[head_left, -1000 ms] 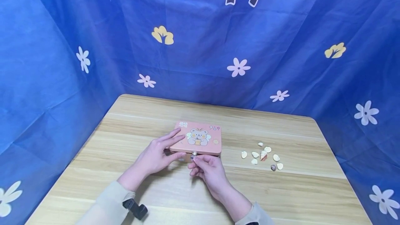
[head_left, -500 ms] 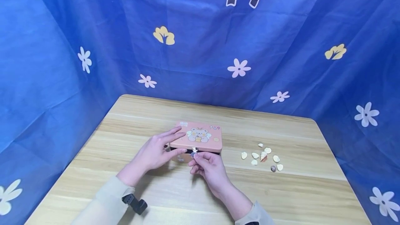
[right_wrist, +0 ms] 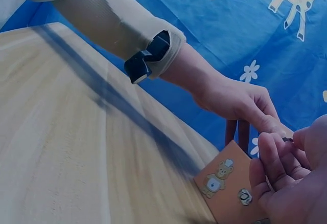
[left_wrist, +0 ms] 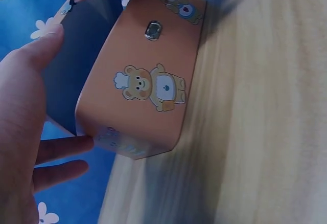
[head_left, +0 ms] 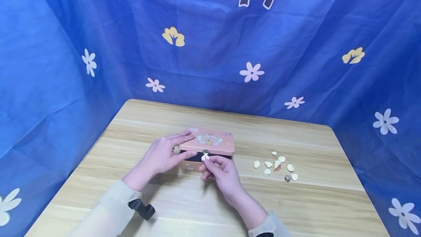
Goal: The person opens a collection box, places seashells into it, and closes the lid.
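Note:
A pink-orange tin box (left_wrist: 148,75) with bear pictures stands on the table. Its hinged lid (head_left: 210,140) is partly raised, with a dark gap along the front. My right hand (head_left: 222,173) pinches the metal clasp (head_left: 205,153) at the lid's front edge between thumb and forefinger. At the box's left corner is my left hand (head_left: 161,156), thumb against the lid's front edge and fingers extended over the lid and side. The left wrist view shows the lid tilted away from the box front, where a metal catch plate (left_wrist: 153,30) sits. The box's contents are hidden.
Several pale seashells (head_left: 268,164), a striped conical shell (head_left: 277,164) and a dark shell (head_left: 287,178) lie right of the box on the wooden table (head_left: 296,207). Blue flower-printed cloth (head_left: 210,46) surrounds the table's back and sides.
The lid has risen from nearly closed to partly raised, and the front gap has widened. My right hand has moved slightly up with the clasp; the left thumb has also shifted up.

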`<act>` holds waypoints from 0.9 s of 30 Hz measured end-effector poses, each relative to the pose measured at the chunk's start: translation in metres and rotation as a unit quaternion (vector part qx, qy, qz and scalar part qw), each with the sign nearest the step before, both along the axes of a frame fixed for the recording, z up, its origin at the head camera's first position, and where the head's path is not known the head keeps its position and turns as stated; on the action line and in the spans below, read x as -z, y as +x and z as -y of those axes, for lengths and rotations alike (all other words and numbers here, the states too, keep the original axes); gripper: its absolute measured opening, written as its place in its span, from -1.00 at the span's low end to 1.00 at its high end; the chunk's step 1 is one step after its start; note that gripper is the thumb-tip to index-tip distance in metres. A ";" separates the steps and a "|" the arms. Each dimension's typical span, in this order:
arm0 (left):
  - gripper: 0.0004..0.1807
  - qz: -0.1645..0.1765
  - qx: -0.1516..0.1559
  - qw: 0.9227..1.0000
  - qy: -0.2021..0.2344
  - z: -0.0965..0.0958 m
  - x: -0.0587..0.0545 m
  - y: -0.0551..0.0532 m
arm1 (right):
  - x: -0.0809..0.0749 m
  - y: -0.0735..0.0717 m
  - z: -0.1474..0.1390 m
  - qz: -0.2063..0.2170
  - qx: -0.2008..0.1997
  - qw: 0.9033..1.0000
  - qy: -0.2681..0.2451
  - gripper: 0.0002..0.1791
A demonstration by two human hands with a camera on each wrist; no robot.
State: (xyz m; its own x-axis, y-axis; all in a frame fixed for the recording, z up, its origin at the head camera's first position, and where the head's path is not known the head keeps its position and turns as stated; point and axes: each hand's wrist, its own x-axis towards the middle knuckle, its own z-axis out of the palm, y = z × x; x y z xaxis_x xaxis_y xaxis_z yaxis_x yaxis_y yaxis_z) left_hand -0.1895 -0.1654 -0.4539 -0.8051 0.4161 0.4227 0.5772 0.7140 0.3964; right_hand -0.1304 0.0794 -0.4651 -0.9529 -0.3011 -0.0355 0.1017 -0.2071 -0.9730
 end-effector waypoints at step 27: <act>-0.23 -0.014 -0.117 0.993 0.013 -0.011 -0.022 -0.015 | -0.018 -0.014 -0.028 -0.099 0.061 0.993 0.018 -0.63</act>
